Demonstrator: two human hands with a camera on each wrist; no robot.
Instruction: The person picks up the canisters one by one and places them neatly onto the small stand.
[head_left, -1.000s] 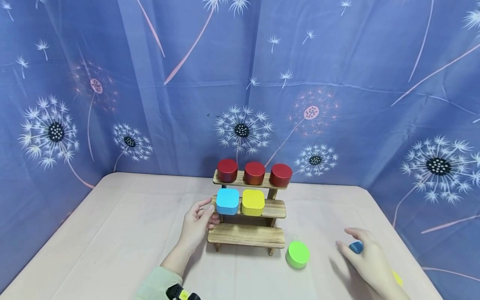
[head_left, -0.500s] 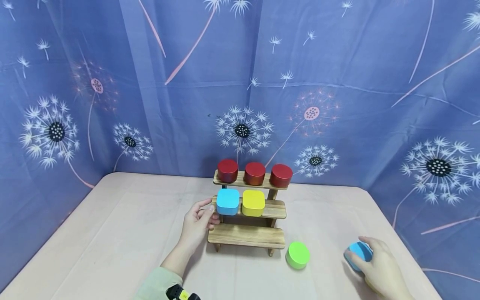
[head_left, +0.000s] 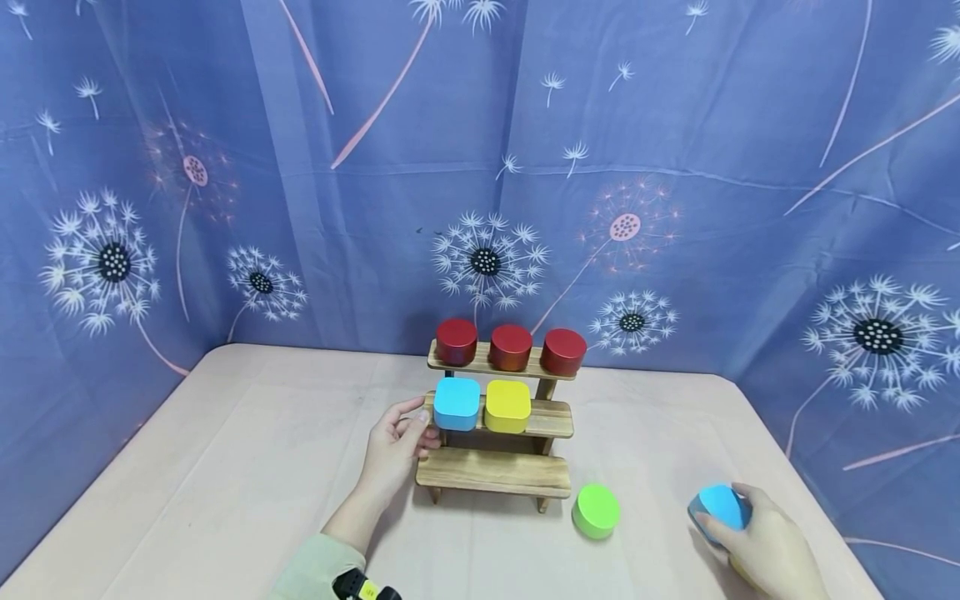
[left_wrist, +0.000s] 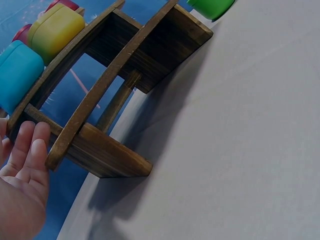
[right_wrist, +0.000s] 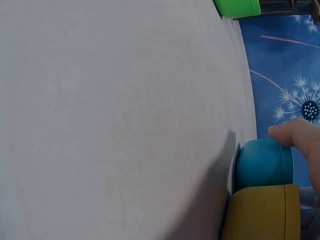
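Lower than a second ago, the right hand (head_left: 774, 543) now pinches the light-blue rounded-square box (head_left: 720, 505) on the pale tabletop (head_left: 247, 475) — secured, seemingly not yet lifted — while the left hand (head_left: 392, 446) holds the three-tier brown wooden stand (head_left: 491, 472).

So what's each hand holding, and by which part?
Right hand: a blue block, by its sides. Left hand: the middle shelf, by its left end.

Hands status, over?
Left hand holds left end of wooden shelf. Right hand grips blue block, yellow block beside. Green block between blue block and shelf.
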